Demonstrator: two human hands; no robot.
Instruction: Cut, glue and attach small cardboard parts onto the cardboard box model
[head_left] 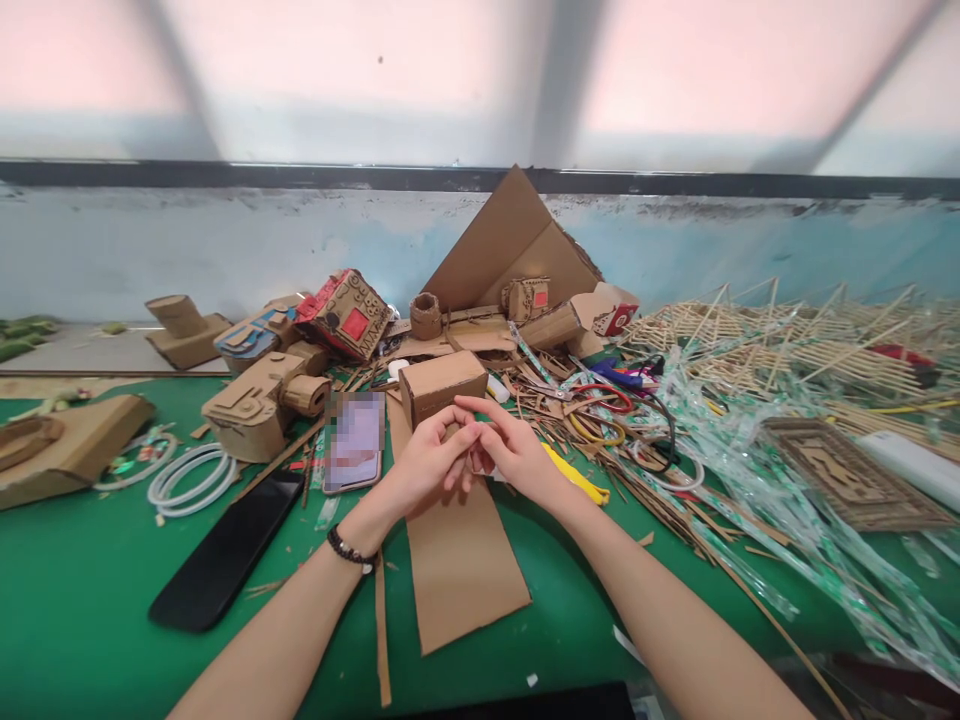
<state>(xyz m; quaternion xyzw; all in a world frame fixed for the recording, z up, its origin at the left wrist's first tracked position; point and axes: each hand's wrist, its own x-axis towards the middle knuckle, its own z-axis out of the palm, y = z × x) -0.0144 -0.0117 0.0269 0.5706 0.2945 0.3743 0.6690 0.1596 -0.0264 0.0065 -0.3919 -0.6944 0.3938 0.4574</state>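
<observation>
My left hand (427,455), with a dark beaded bracelet at the wrist, meets my right hand (521,450) in the middle of the head view. The fingers of both are bent and pressed together at the tips. Whatever they may hold is hidden or too small to name. Just behind them stands a small closed cardboard box (442,383), its front partly covered by my fingers. Below the hands a flat cardboard strip (466,580) lies on the green tabletop (315,610). A yellow-handled tool (577,477) lies beside my right wrist.
To the left are a phone (356,440), a black slab (229,555), a white cable coil (193,480) and a cardboard camera model (259,405). Red-handled scissors (611,400) lie among scraps. Tangled clear tape (750,480) and a stick structure (795,330) spread across the right.
</observation>
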